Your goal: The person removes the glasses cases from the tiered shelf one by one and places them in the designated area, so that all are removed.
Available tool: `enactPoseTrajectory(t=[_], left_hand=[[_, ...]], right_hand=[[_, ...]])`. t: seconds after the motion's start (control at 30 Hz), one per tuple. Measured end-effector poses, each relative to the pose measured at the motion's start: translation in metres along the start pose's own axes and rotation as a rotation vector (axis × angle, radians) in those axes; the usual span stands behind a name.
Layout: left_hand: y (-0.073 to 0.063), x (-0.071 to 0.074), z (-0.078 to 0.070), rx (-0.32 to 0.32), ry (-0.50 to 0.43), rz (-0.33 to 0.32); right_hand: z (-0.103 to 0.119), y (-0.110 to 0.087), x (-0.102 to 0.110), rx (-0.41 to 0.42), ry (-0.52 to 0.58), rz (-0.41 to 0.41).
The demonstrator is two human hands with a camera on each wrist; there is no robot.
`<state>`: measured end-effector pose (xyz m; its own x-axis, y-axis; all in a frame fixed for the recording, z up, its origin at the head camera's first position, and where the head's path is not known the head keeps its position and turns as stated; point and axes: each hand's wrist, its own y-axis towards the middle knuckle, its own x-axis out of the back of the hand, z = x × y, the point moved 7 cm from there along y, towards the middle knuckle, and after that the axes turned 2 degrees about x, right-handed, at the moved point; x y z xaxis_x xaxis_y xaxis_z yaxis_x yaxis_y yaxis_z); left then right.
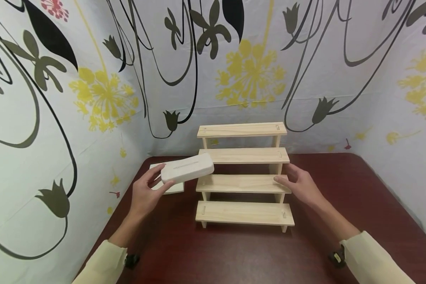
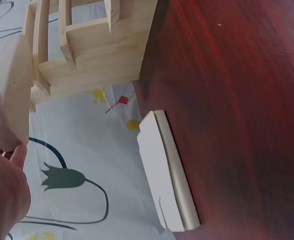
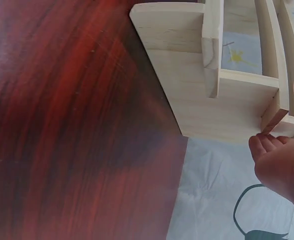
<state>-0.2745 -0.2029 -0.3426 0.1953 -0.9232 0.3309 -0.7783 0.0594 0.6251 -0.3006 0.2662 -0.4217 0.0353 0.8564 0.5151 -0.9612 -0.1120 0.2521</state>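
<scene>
A four-step wooden display shelf [image 1: 246, 183] stands on the table. My left hand [image 1: 144, 197] holds a white rounded-edge case [image 1: 188, 167] by its left end, thumb at the front and fingers behind. The case, with faint lettering on its upper face, is raised in front of the shelf's left side. In the left wrist view, the case [image 2: 12, 95] is tilted beside the shelf steps. At the shelf's right end, my right hand [image 1: 303, 187] grips a middle step, its thumb on top. The right wrist view shows the fingers [image 3: 267, 142] curled against that step's end.
A flat white box or notebook [image 1: 176, 188] lies on the table left of the shelf, partly hidden behind my left hand and the case. The dark red table [image 1: 234, 256] has a patterned cloth [image 1: 213, 86] hanging behind it and at both sides.
</scene>
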Motion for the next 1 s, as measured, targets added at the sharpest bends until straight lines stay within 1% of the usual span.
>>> enactPoseTrajectory(t=[0.07, 0.23, 0.33, 0.47, 0.63, 0.77, 1.0], left_hand=[[-0.003, 0.004, 0.005, 0.011, -0.001, -0.011], [-0.009, 0.014, 0.031, 0.029, 0.014, -0.037], [-0.014, 0.019, 0.043, 0.026, 0.018, -0.033], [-0.020, 0.023, 0.051, 0.022, 0.003, -0.004], [-0.030, 0.027, 0.061, 0.039, -0.011, 0.014], [-0.037, 0.029, 0.067, 0.062, -0.009, 0.012], [-0.047, 0.034, 0.079, 0.077, 0.047, -0.013]], right_hand=[[-0.001, -0.003, 0.000, -0.011, -0.002, 0.016], [-0.004, -0.008, 0.000, -0.019, -0.031, 0.044], [-0.005, -0.010, 0.000, -0.006, -0.063, 0.048], [-0.007, -0.013, 0.000, -0.002, -0.092, 0.043], [-0.007, -0.018, -0.001, 0.003, -0.072, 0.042], [-0.006, -0.021, 0.001, 0.004, -0.064, 0.043], [-0.007, -0.026, 0.002, 0.021, -0.095, 0.051]])
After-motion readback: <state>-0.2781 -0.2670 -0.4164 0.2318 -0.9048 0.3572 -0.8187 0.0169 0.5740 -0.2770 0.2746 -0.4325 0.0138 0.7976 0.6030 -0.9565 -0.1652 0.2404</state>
